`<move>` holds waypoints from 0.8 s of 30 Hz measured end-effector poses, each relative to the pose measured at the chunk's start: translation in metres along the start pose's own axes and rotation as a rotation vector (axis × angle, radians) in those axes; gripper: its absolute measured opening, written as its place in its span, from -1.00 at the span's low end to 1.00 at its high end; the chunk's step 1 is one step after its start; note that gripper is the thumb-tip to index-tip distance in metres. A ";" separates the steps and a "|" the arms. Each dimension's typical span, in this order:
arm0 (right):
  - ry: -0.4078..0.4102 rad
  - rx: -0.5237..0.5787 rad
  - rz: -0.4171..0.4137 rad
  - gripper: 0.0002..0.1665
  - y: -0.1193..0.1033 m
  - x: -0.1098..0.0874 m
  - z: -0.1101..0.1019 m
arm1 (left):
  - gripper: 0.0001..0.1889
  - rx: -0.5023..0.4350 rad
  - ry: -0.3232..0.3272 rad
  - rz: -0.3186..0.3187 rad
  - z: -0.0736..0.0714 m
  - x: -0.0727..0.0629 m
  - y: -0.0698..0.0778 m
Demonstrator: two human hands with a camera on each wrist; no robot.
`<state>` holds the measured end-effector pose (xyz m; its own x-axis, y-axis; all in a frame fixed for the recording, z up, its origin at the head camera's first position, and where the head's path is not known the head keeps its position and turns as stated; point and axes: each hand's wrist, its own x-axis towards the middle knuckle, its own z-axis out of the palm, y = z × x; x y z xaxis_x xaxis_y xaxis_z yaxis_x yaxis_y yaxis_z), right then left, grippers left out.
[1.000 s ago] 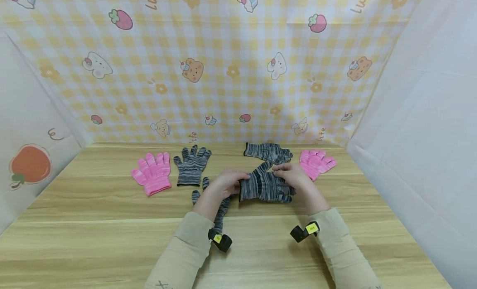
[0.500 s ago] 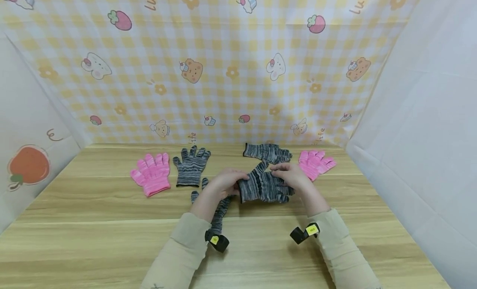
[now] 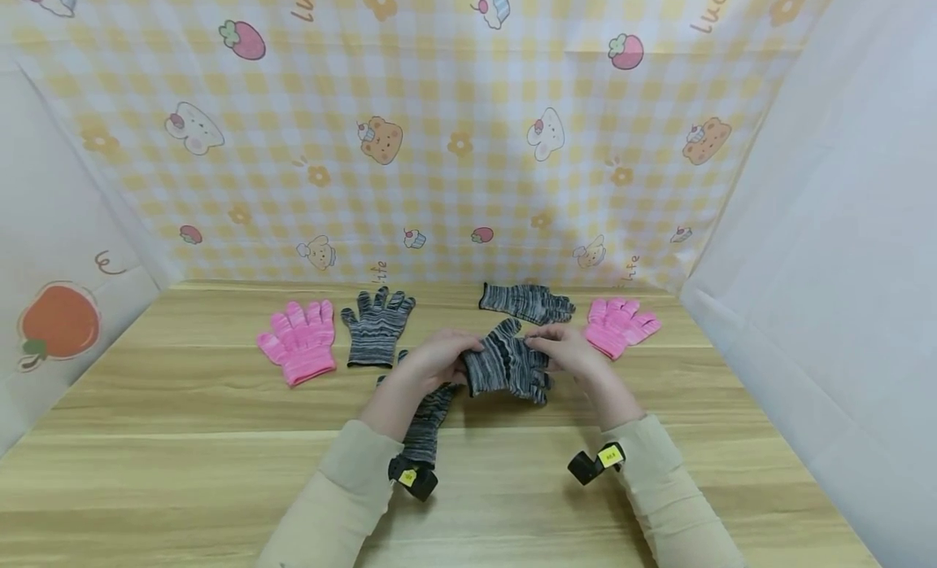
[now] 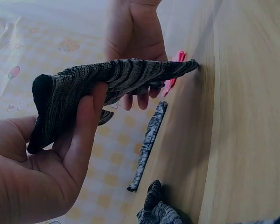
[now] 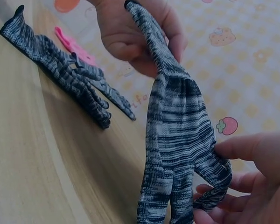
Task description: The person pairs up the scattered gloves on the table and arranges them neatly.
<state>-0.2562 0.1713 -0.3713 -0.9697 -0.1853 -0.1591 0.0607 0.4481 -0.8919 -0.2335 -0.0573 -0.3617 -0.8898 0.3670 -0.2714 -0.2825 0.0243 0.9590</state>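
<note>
Both hands hold up a black-and-grey striped knit glove (image 3: 501, 369) over the table's middle. My left hand (image 3: 442, 356) grips it at the dark-edged cuff, thumb on top. Over on the finger side, my right hand (image 3: 569, 350) pinches one of the glove's fingers; in the right wrist view the right hand (image 5: 256, 179) has thumb and fingertips around that bent knit finger. The other glove fingers hang loose. A second striped glove (image 3: 426, 430) lies on the table under my left wrist, partly hidden by it.
Behind, on the wooden table (image 3: 183, 470), lie a pink glove (image 3: 302, 340) and a striped glove (image 3: 376, 328) to the left. Another striped glove (image 3: 529, 303) and a second pink glove (image 3: 618, 325) lie at the right. A checked cloth (image 3: 439, 88) hangs at the back.
The held glove has tilted, its free fingers now drooping lower and looking shorter from the head. My right hand has shifted slightly left; my left forearm has also swung a little left.
</note>
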 end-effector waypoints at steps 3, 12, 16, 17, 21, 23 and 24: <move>-0.017 0.019 0.010 -0.55 0.003 0.002 0.001 | -0.52 -0.002 -0.019 -0.002 -0.001 -0.003 0.002; 0.004 0.043 0.034 -0.56 0.004 0.004 0.012 | -0.52 -0.029 -0.039 0.012 -0.005 -0.007 0.003; 0.015 0.082 0.050 -0.53 0.005 0.005 0.018 | -0.52 -0.052 -0.044 0.020 -0.008 -0.010 0.003; 0.016 0.091 0.054 -0.51 0.005 0.005 0.020 | -0.52 -0.058 -0.045 0.020 -0.008 -0.011 0.003; 0.044 0.148 0.070 -0.47 0.003 0.003 0.025 | -0.51 -0.089 -0.038 0.031 -0.011 -0.015 0.004; 0.053 0.185 0.072 -0.48 0.001 0.001 0.027 | -0.50 -0.113 -0.029 0.036 -0.012 -0.016 0.004; 0.057 0.198 0.069 -0.49 0.001 0.001 0.028 | -0.50 -0.127 -0.023 0.039 -0.012 -0.017 0.004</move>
<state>-0.2504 0.1476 -0.3840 -0.9732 -0.1074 -0.2035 0.1674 0.2765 -0.9463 -0.2238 -0.0746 -0.3543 -0.8927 0.3870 -0.2310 -0.2927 -0.1081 0.9501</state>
